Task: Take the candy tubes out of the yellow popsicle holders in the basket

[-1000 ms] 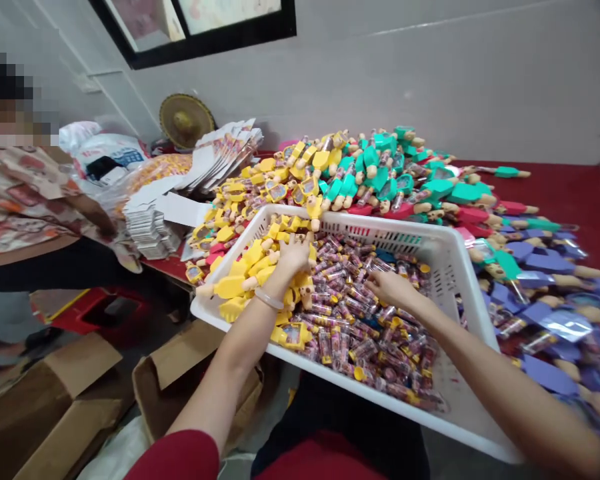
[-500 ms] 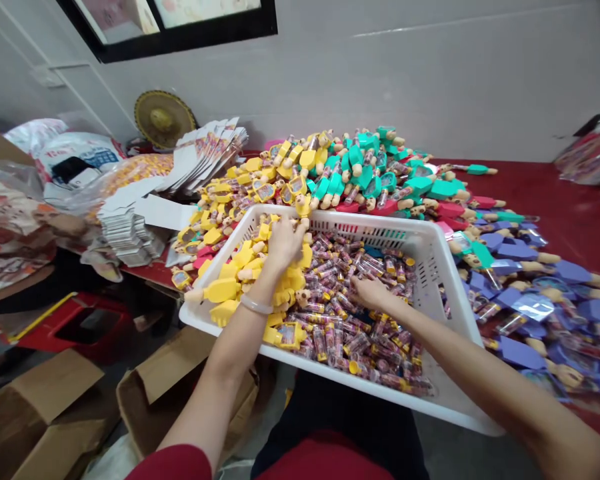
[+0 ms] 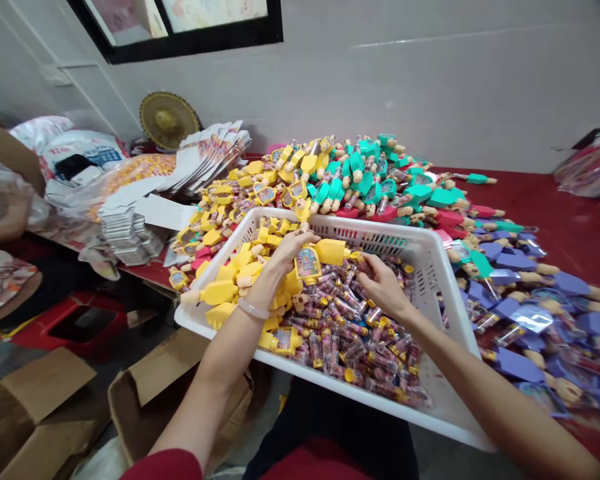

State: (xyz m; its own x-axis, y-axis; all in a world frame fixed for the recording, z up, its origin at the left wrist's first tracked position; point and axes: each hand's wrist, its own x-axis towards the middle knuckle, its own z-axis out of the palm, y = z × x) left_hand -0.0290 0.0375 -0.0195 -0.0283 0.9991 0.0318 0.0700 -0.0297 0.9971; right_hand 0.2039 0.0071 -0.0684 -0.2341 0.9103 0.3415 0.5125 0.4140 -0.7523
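My left hand (image 3: 293, 250), with a pale bangle at the wrist, is closed round a yellow plastic toy (image 3: 331, 252) above the white basket (image 3: 455, 307). The toy's wide end points right. My right hand (image 3: 384, 285) pinches a small yellow-capped tube (image 3: 359, 257) close to that end; whether the two touch I cannot tell. Under my hands lie many clear tubes (image 3: 350, 340) with purplish contents and yellow caps. More yellow toys (image 3: 220, 291), some with beige knobbed handles, are heaped at the basket's left side.
Behind the basket, green toys (image 3: 365, 180) and yellow ones pile up on the red table (image 3: 520, 183). Purple toys (image 3: 523, 350) spread at the right. Folded white cards (image 3: 125, 227) stand at left. Cardboard boxes (image 3: 165, 380) lie open below. Another person's arm (image 3: 7, 207) shows at far left.
My left hand has lifted a yellow toy from the heap and turned it rightward. My right hand has risen from the tubes towards the toy's end, with a tube in its fingers.
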